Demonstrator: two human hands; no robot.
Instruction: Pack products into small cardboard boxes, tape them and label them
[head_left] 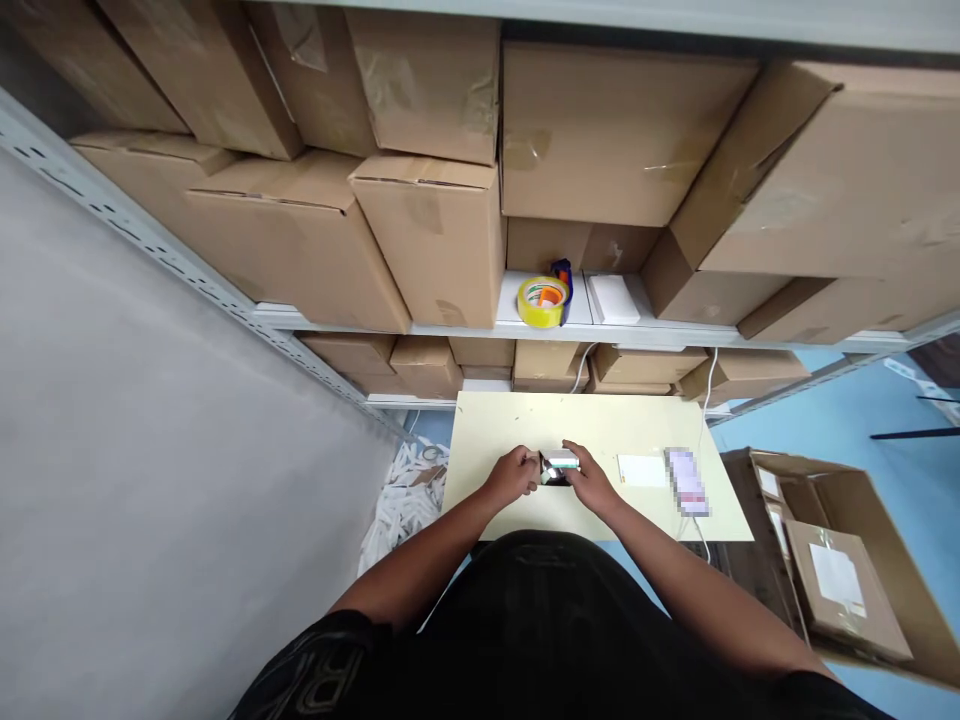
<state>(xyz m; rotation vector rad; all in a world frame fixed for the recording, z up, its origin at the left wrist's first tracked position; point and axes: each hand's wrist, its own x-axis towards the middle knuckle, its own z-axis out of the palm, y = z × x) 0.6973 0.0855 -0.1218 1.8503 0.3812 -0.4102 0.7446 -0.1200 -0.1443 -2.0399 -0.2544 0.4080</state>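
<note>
Over the middle of a pale yellow table (495, 425), my two hands hold a small, flat, glossy dark item with a white-and-green strip (559, 465) between them. Its exact kind is too small to make out. My left hand (514, 475) is closed at its left end, the fingers curled. At the right end, my right hand (591, 482) grips it with thumb and fingers. A white rectangular card or pad (642, 471) lies to the right of my right hand. Beyond that lies a phone (686, 482), its screen blurred out, beside a white cable (703, 542).
A metal shelf (465, 330) stacked with cardboard boxes (431, 240) rises behind the table. Yellow tape (543, 302) and white cards (613, 299) sit on it. White paper strips (409, 505) pile on the left floor; an open carton (892, 540) stands at right.
</note>
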